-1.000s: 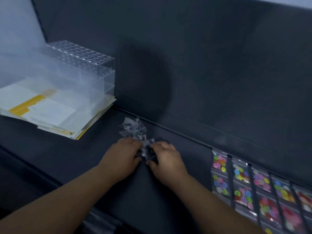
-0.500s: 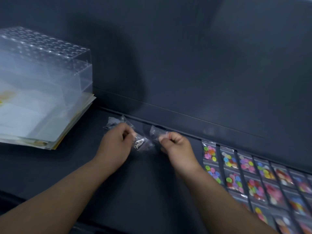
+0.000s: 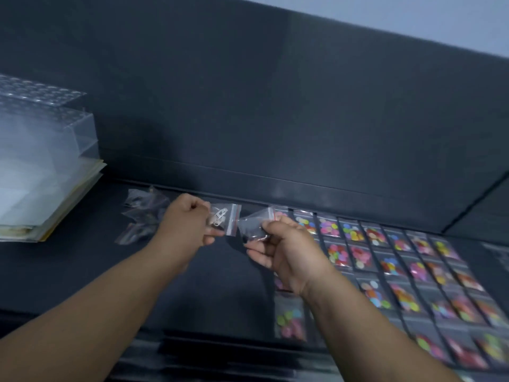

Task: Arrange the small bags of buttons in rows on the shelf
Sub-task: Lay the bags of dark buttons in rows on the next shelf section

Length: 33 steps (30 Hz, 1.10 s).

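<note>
Small bags pinched aloft in both hands.

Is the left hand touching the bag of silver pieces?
Touching. The head view shows the left hand pinching the bag of silver pieces by its left edge.

I pinched a clear bag with a red zip strip and silvery pieces in my left hand, and a second bag with dark contents in my right hand, both above the dark shelf. Loose bags lay jumbled on the left. Bags of bright buttons lay flat in rows on the right.
</note>
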### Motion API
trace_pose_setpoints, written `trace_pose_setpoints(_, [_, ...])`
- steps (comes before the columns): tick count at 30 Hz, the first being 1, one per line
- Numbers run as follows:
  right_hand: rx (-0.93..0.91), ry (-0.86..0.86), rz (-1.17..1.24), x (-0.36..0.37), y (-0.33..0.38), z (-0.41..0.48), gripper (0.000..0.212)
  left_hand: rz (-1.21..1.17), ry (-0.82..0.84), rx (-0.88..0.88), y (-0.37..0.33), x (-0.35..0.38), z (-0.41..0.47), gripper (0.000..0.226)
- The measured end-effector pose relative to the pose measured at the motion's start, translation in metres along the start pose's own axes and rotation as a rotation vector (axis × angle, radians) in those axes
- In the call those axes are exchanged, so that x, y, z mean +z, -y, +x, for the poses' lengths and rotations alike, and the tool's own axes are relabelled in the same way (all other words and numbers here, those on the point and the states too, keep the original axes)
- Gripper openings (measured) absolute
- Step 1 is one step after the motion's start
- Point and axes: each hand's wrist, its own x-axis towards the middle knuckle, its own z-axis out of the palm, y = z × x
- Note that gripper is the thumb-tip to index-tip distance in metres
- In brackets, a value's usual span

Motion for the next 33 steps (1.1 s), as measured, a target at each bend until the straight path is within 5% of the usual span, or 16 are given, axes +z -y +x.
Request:
trace_pose_setpoints(4, [0.017, -0.036, 0.037, -0.057, 0.004, -0.059, 0.015, -0.223, 0.17, -0.135, 0.001, 0.053, -0.06, 0.004])
trace_pose_setpoints(10, [0.002, -0.184, 0.017, -0.158, 0.002, -0.153, 0.012, -0.14, 0.468, -0.152, 0.014, 0.144, -0.154, 0.027])
trace_pose_setpoints(17, [-0.098, -0.288, -0.028, -0.254, -0.002, -0.252, 0.006, 0.049, 0.573, -0.059, 0.035, 0.241, -0.239, 0.022])
trace_pose_setpoints(33, [-0.229, -0.502, 0.104, -0.409, 0.006, -0.348, 0.01, -0.032, 0.808, -0.133, 0.048, 0.43, -0.338, 0.018])
